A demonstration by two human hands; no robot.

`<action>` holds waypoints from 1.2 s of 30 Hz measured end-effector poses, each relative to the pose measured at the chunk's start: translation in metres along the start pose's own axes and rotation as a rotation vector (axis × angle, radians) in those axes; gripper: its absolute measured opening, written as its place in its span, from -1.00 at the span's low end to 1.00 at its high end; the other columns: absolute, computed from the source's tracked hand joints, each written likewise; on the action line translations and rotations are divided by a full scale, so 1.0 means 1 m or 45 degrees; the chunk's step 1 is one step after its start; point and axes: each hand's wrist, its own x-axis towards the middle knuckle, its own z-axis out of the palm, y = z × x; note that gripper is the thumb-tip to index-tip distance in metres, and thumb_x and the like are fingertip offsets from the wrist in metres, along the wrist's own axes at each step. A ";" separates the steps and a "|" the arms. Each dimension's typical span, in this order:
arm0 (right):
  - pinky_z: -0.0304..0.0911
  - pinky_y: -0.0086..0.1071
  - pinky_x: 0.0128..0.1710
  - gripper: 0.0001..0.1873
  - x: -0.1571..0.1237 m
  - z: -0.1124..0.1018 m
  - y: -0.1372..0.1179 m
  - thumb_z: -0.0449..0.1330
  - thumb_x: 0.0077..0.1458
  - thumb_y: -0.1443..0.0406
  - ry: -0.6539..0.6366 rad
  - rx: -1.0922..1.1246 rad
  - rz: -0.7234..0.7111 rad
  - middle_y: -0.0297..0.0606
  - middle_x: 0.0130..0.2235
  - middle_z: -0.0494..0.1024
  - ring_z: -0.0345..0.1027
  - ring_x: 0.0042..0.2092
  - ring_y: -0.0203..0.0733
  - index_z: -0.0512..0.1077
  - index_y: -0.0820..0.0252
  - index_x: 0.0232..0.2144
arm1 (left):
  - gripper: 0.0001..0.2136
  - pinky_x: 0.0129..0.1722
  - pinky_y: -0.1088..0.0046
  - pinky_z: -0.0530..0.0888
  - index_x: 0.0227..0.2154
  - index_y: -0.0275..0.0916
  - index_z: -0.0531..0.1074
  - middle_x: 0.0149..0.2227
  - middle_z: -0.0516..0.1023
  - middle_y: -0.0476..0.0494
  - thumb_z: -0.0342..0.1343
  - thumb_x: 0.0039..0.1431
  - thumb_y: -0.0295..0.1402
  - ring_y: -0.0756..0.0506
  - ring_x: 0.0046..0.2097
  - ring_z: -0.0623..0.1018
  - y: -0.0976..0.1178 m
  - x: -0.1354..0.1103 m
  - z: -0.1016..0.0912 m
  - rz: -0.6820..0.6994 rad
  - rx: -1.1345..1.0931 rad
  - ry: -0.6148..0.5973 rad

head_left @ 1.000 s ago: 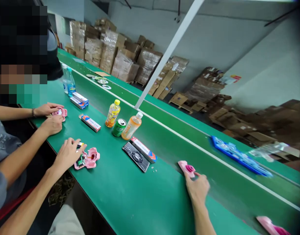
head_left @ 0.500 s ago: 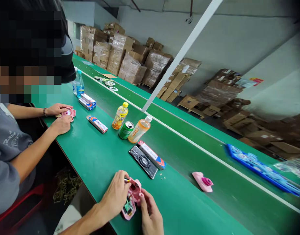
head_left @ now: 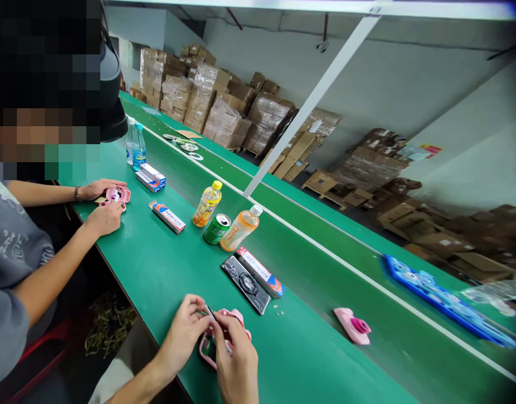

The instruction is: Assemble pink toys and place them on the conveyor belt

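Note:
The pink plastic casing (head_left: 235, 315) lies opened on the green table at the near edge, with part of its inside (head_left: 207, 348) showing dark and green. My left hand (head_left: 184, 331) is closed, its fingertips pinching a small thin dark piece (head_left: 210, 312) above the casing. My right hand (head_left: 236, 353) reaches over the casing, and its closed fingertips meet the same piece. Much of the casing is hidden under my right hand. What exactly the thin piece is cannot be made out.
Beyond my hands lie a black phone-like slab (head_left: 246, 283), a long box (head_left: 260, 272), a can (head_left: 217, 229) and bottles (head_left: 241, 227). A pink part (head_left: 353, 325) sits on the belt, a blue tray (head_left: 447, 303) farther right. At left, a co-worker's hands (head_left: 102, 216) hold another pink casing (head_left: 117, 195).
My right hand has left the casing's right side and moved left over it, its fingertips joining my left hand's at the thin piece. My left hand has shifted slightly left off the casing.

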 end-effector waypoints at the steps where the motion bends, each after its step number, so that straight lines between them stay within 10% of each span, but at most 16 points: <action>1: 0.47 -0.24 -0.07 -0.77 -0.001 0.001 0.004 0.16 0.32 0.13 0.013 -0.014 -0.007 -0.22 -0.14 0.65 0.56 -0.10 -0.03 0.60 0.00 -0.16 | -0.56 -0.15 0.40 0.50 -0.20 -0.21 0.40 -0.26 0.60 -0.12 0.44 -0.03 -0.12 -0.10 -0.20 0.60 -0.002 0.001 0.002 -0.029 -0.047 0.046; 12: 0.38 -0.43 -0.26 -0.87 0.015 -0.011 -0.004 0.18 0.28 0.28 -0.102 0.134 0.128 -0.28 -0.28 0.60 0.50 -0.27 -0.21 0.54 0.12 -0.25 | -0.51 -0.14 0.37 0.55 -0.12 -0.34 0.64 -0.12 0.68 -0.30 0.31 0.12 0.02 -0.16 -0.21 0.62 0.009 -0.008 0.003 -0.103 0.091 -0.103; 20: 0.28 -0.42 -0.30 -0.83 0.030 -0.028 -0.005 0.11 0.30 0.44 -0.364 -0.316 -0.165 -0.32 -0.28 0.51 0.40 -0.30 -0.23 0.39 0.12 -0.33 | -0.49 -0.20 0.38 0.59 -0.11 -0.33 0.65 -0.21 0.71 -0.25 0.38 0.02 0.01 -0.12 -0.30 0.62 0.002 -0.009 0.002 -0.071 0.246 -0.090; 26: 0.29 -0.34 -0.39 -0.79 0.016 -0.013 0.000 -0.02 0.30 0.49 -0.239 -0.704 -0.523 -0.24 -0.32 0.45 0.34 -0.33 -0.14 0.34 0.16 -0.29 | -0.55 -0.10 0.32 0.59 -0.10 -0.31 0.63 -0.17 0.71 -0.26 0.33 0.11 -0.04 -0.18 -0.20 0.66 -0.003 -0.011 0.009 -0.027 0.298 0.022; 36: 0.46 -0.13 0.09 -0.66 -0.006 -0.011 0.014 -0.09 0.32 0.52 -0.210 -0.598 -0.806 0.08 0.14 0.50 0.39 0.19 0.04 0.37 0.29 0.02 | -0.50 -0.05 0.38 0.51 -0.12 -0.33 0.66 -0.19 0.69 -0.25 0.41 0.00 -0.03 -0.13 -0.16 0.62 0.024 0.003 0.004 -0.202 -0.037 -0.146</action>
